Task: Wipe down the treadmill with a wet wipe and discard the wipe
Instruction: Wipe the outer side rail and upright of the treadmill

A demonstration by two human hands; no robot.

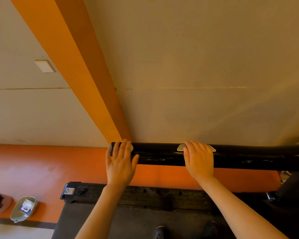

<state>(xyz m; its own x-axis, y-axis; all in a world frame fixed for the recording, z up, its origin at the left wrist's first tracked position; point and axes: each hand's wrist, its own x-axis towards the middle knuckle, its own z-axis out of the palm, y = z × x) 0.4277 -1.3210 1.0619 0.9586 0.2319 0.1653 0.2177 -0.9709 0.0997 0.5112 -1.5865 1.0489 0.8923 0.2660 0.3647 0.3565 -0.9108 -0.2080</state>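
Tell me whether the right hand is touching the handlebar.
Touching. The head view shows the right hand lying flat over the black handlebar, fingers draped across its top with no gap.

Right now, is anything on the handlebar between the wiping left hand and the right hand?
Nothing visible. The left hand presses the wipe on the handlebar end; the glossy stretch up to the right hand is bare.

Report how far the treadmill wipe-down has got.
Done: a wipe is out. In hand: the left hand presses the white wipe on the end of the black handlebar; the right hand rests further along it. Left: nothing shows the belt wiped, and the wipe is not discarded.
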